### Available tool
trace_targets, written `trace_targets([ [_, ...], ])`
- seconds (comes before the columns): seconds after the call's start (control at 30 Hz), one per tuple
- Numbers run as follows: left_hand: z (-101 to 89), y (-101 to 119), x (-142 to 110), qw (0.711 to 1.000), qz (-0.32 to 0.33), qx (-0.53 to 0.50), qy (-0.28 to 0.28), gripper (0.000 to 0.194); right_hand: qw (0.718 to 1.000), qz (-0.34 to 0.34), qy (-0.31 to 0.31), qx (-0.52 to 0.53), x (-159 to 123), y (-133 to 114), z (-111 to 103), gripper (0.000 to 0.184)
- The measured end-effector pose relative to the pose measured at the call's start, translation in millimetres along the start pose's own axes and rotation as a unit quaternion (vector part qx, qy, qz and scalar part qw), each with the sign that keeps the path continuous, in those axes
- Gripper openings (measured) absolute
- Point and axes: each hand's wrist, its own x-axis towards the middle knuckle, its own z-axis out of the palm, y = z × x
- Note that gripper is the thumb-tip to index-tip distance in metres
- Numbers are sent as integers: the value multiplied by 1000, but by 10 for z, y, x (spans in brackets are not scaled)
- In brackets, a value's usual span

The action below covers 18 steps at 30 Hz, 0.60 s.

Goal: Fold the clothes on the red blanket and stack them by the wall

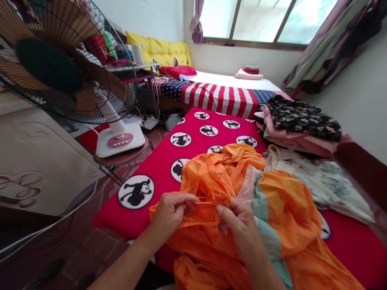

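Observation:
An orange jacket (208,173) with pale pink and mint panels lies crumpled over the near part of a red cushion (163,185) printed with monkey figures in white circles. A short stretch of yellow zipper (203,202) runs between my two hands. My left hand (173,209) pinches the jacket at the zipper's left end, fingers closed. At the other end, my right hand (234,213) grips the zipper edge between thumb and fingers. Whether a slider is under either hand cannot be made out. Orange cloth spreads below and to the right of my forearms.
A large fan (48,64) stands on a round stool (123,155) at left. Folded dark floral clothes (302,119) and a cream patterned garment (326,181) lie on the right. Beyond the cushion is a bed with a stars-and-stripes cover (217,96). A white cable (60,217) trails at left.

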Motion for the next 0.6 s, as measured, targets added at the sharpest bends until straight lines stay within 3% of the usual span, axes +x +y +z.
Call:
trace_targets([
  [0.07, -12, 81, -30, 997, 13, 32, 72, 38, 999, 19, -4, 43, 14, -34, 11, 27],
  [0.13, 0, 197, -75, 990, 65, 77, 101, 28, 997, 29, 6, 66, 24, -45, 47, 28],
  [0.2, 37, 299, -122, 982, 133, 117, 66, 25, 997, 25, 8, 67, 27, -45, 85, 29],
  [0.3, 129, 352, -155, 969, 189, 156, 16, 56, 999, 9, 2, 51, 21, -52, 116, 32],
  [0.37, 189, 325, -144, 972, 183, 146, 26, 58, 999, -10, 9, 29, 14, -65, 117, 33],
  [0.43, 224, 286, -120, 981, 161, 104, 36, 45, 1000, -29, 7, 0, 10, -77, 109, 36],
  [0.6, 214, 252, -101, 998, 45, -34, 34, 19, 998, -42, -52, -20, 14, -44, 115, 44],
])
